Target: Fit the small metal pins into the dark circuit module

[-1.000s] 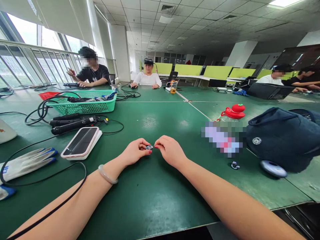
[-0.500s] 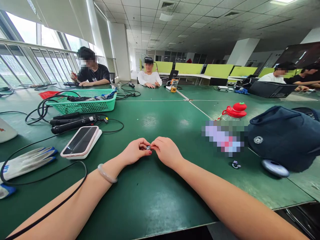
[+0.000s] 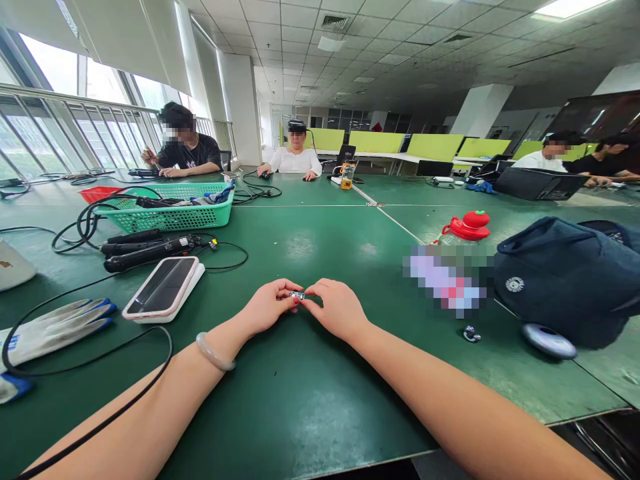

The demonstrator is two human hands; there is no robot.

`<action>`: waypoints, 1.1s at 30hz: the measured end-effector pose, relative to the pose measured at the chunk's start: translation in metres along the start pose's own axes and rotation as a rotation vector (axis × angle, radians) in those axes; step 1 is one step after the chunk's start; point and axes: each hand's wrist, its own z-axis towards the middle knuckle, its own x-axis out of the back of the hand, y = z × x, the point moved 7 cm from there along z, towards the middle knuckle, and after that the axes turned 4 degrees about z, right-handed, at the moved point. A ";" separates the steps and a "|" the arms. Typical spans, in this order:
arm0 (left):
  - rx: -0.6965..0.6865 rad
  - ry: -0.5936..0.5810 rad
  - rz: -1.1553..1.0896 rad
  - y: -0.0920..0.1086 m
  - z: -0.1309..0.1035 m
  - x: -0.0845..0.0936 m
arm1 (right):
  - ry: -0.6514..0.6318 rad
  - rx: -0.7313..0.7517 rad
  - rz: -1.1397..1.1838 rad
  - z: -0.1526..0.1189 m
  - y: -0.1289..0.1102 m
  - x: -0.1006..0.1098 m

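Observation:
Over the green table (image 3: 280, 393), my left hand (image 3: 267, 307) pinches a small shiny silver-and-dark piece (image 3: 297, 295) between thumb and fingers. The piece is too small for me to tell its kind. From the other side, my right hand (image 3: 337, 308) has thumb and forefinger closed around the piece's right end. Both wrists are low over the table, and a pale bangle (image 3: 215, 352) circles the left one. A small shiny curved item (image 3: 471, 334), perhaps a clip earphone, lies to the right beside a glossy oval case (image 3: 550, 341).
Left are a phone (image 3: 163, 287) on a white block, a glove (image 3: 60, 327), black handled devices (image 3: 150, 252) and a green basket (image 3: 170, 215). A cable (image 3: 125, 403) crosses my left forearm. Right are a red-lidded bottle (image 3: 467, 227) and a dark bag (image 3: 565, 280). Several people sit farther off.
My right thumb and forefinger have opened a little around the small piece, which now shows more. The person across the table has spread their hands apart.

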 end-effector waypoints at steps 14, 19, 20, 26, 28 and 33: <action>0.085 -0.082 -0.319 0.010 -0.009 -0.008 | 0.097 0.197 -0.138 -0.002 -0.018 -0.002; -0.035 0.035 -0.006 0.008 -0.005 0.018 | 0.100 0.165 -0.066 -0.002 -0.015 0.004; -0.082 0.108 0.164 0.010 -0.006 0.029 | 0.105 0.145 -0.053 -0.002 -0.012 0.006; 0.075 0.379 1.100 0.002 -0.012 0.093 | 0.173 -0.024 -0.013 -0.001 0.012 0.016; 0.181 0.379 1.226 -0.005 -0.014 0.106 | 0.193 -0.061 -0.024 -0.001 0.020 0.018; 0.245 0.391 1.292 -0.007 -0.022 0.113 | 0.166 -0.120 0.001 -0.002 0.030 0.017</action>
